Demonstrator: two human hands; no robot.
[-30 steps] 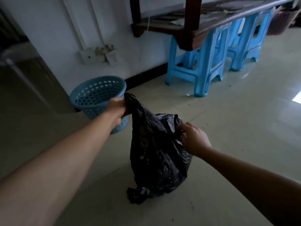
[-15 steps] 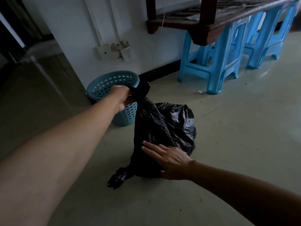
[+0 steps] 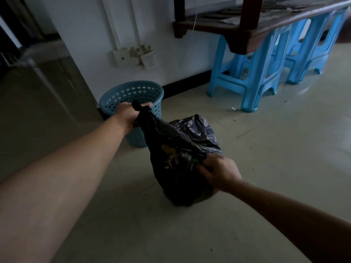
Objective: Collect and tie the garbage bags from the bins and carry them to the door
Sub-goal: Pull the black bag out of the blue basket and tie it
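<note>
- The left hand (image 3: 131, 115) is closed around the gathered neck of the black garbage bag (image 3: 180, 149). A short twisted end of the plastic comes out above the fist.
- The right hand (image 3: 218, 171) is lower and nearer to the person. Its fingers are curled and pinch a fold of plastic on the lower side of the bag.
- The bag hangs between the two hands, stretched in a slope from the left hand down to the right hand. It is full and wrinkled. Its bottom is below the right hand, close to the floor (image 3: 275, 158); I cannot tell if it touches the floor.
- The blue bin (image 3: 121, 97), with small holes in its wall, stands upright just behind the left hand, against the corner of the white wall. The left hand and the neck of the bag cover a part of its rim.
- On the wall beyond the left hand, two damaged socket plates (image 3: 133, 56) are seen.
- Well beyond the right hand stand blue plastic stools (image 3: 252, 78), under a dark wooden bench (image 3: 245, 35).
</note>
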